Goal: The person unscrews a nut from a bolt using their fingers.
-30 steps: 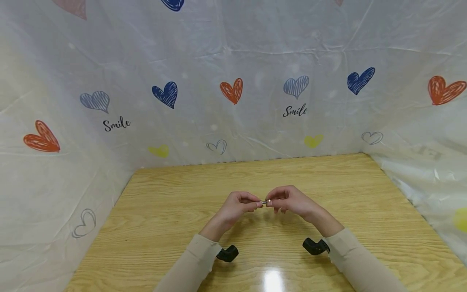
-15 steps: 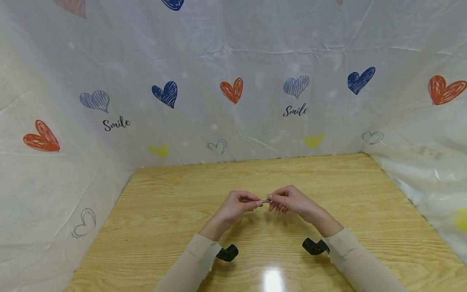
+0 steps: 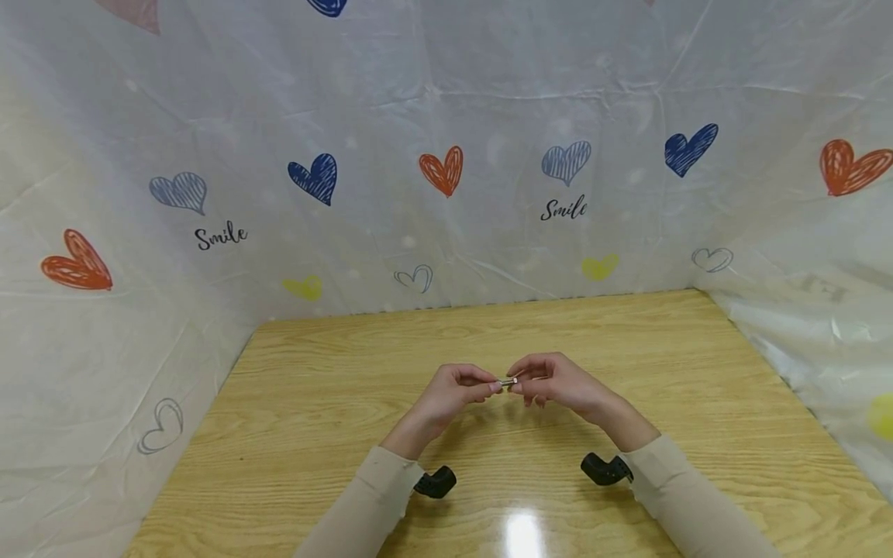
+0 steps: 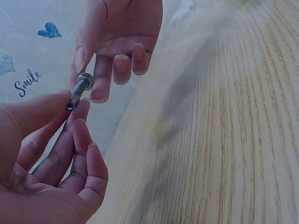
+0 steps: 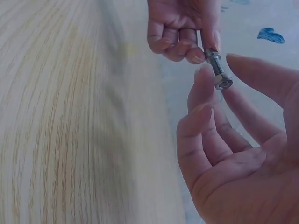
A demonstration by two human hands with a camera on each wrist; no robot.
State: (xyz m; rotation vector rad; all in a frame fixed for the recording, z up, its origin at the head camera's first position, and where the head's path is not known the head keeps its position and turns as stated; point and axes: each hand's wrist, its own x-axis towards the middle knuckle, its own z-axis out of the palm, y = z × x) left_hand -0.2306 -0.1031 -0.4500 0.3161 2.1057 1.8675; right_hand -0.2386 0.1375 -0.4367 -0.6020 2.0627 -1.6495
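Note:
My left hand (image 3: 449,395) pinches one end of a small silver bolt (image 4: 80,89) between thumb and fingers, holding it above the table. The bolt's threaded shank (image 5: 216,64) and hexagonal end (image 5: 224,81) point toward my right hand (image 3: 558,384). Around that hexagonal end, the right thumb and fingers are loosely bent and spread. A gap shows between the right thumb (image 5: 252,72) and the hexagonal end in the right wrist view. The bolt's other end is partly hidden by the left fingertips (image 4: 67,98).
The wood-grain table (image 3: 335,356) lies beneath both hands. A pale sheet (image 3: 377,240) printed with hearts and "Smile" hangs behind it and along both sides. Black curved pieces (image 3: 436,483) jut from the beige sleeves (image 3: 377,496).
The right fingers closed in on the bolt's end half a second ago and are now spread apart around it again. My left hand keeps its pinch in nearly the same place.

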